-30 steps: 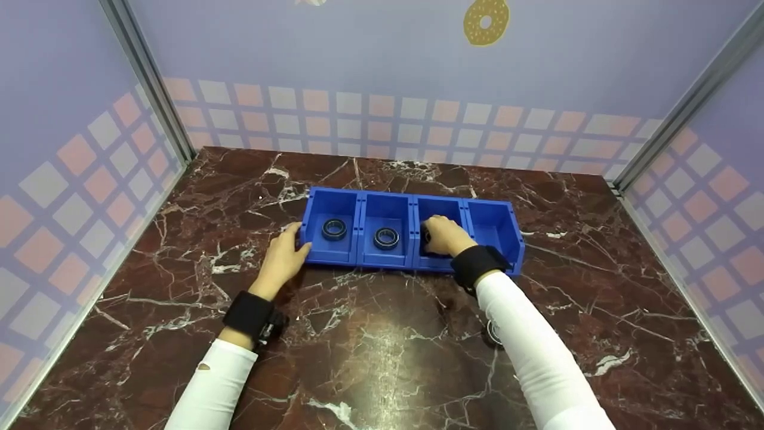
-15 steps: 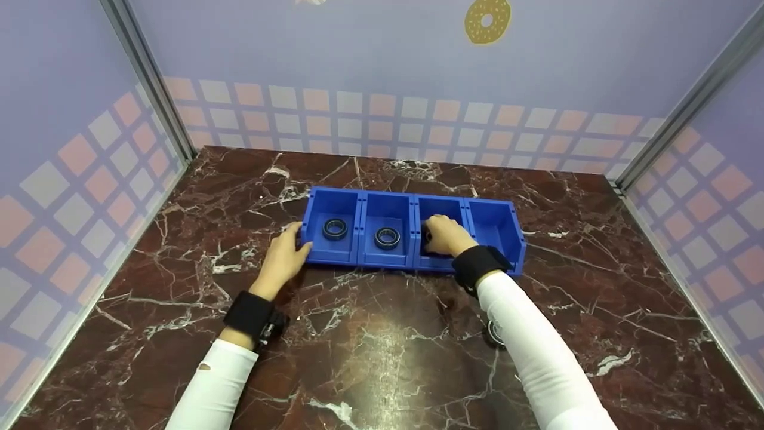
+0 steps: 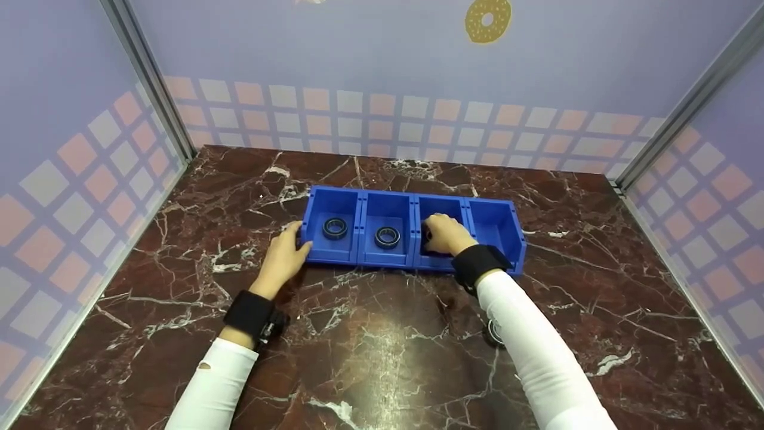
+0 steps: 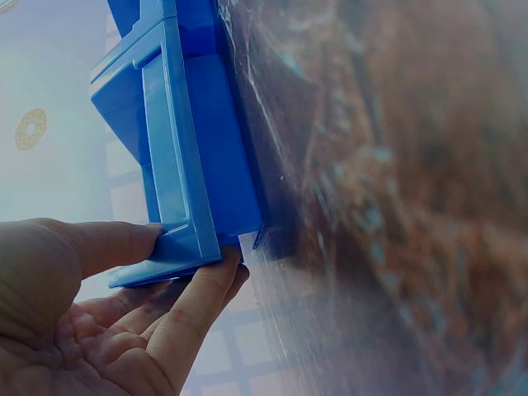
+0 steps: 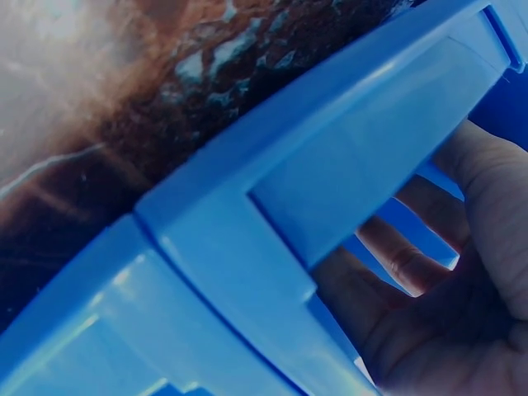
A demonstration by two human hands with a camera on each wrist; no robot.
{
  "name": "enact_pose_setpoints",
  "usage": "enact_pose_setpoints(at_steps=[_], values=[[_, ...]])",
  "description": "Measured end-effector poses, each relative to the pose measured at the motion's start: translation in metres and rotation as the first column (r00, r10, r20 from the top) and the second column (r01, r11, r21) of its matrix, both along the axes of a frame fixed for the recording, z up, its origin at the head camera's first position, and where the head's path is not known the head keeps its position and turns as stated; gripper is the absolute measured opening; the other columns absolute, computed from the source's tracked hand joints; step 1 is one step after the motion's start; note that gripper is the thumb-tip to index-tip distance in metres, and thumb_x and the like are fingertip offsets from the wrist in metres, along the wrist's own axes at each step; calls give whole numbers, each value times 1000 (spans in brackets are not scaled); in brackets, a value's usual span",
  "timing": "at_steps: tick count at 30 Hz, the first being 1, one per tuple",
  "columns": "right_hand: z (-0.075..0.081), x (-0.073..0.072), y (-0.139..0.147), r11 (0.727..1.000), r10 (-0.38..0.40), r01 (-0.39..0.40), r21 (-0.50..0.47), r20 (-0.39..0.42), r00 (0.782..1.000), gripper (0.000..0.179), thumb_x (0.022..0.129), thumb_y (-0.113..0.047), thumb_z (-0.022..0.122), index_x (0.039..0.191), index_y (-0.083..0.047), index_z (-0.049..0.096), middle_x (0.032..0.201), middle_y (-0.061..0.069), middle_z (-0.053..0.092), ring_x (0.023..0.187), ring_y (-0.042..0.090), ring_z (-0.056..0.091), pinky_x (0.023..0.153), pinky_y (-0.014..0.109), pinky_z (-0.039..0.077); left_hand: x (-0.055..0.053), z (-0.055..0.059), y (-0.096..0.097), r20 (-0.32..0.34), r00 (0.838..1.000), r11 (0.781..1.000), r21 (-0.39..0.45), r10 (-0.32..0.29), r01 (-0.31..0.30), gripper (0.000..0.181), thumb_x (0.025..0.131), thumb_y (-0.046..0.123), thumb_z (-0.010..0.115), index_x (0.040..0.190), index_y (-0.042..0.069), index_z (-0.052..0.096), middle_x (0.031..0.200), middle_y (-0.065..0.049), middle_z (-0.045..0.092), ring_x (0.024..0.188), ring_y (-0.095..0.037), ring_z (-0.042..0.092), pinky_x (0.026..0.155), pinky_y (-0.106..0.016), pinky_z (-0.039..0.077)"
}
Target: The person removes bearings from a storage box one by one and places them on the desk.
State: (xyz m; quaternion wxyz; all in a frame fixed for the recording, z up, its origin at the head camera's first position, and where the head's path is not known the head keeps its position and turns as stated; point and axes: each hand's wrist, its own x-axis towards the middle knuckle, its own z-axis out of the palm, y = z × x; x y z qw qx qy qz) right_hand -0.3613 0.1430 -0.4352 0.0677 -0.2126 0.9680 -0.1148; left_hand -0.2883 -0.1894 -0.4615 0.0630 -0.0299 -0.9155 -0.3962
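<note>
A blue storage bin row [image 3: 386,261] with side-by-side compartments lies on the table. My left hand [image 3: 283,258] grips its left end; in the left wrist view the thumb [image 4: 124,246] presses the front rim and the fingers lie along the outer side. One black-sealed ball bearing [image 3: 335,228] lies flat in the leftmost compartment, another bearing [image 3: 387,237] in the second. My right hand [image 3: 444,234] reaches into the third compartment, fingers curled at a dark bearing [image 3: 427,235], mostly covered by the hand. The right wrist view shows the fingers [image 5: 404,256] behind the blue front wall, their tips hidden.
A further bearing [image 3: 494,332] lies on the marbled table [image 3: 382,370], partly covered by the right sleeve [image 3: 537,352]. The rightmost compartment [image 3: 492,230] shows its bare floor. Panels stand at the back [image 3: 394,60] and both sides.
Almost nothing differs. Both hands keep their places at the bin row, and the bearings in the two left compartments stay where they were.
</note>
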Motion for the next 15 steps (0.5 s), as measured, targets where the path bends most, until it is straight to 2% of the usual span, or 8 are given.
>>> enact_pose_setpoints(at_steps=[6,15], values=[[3,1,1,1000,19,-19,-2,-11,1000,12,78,0,73,88,1,67,99,20,67,95,38,62,85,54,52,0,1,0,-15,1000,1000,3,-2,2,49,98,0,63,143,-14,48,138,-36,56,127,-49,56,108,-57,45],[8,1,2,1000,12,-12,7,-1,1000,23,78,-2,72,101,2,72,105,21,67,100,39,63,89,54,52,0,0,0,-5,1000,1000,2,-5,5,50,99,1,62,145,-14,46,140,-36,54,129,-49,54,109,-56,43]])
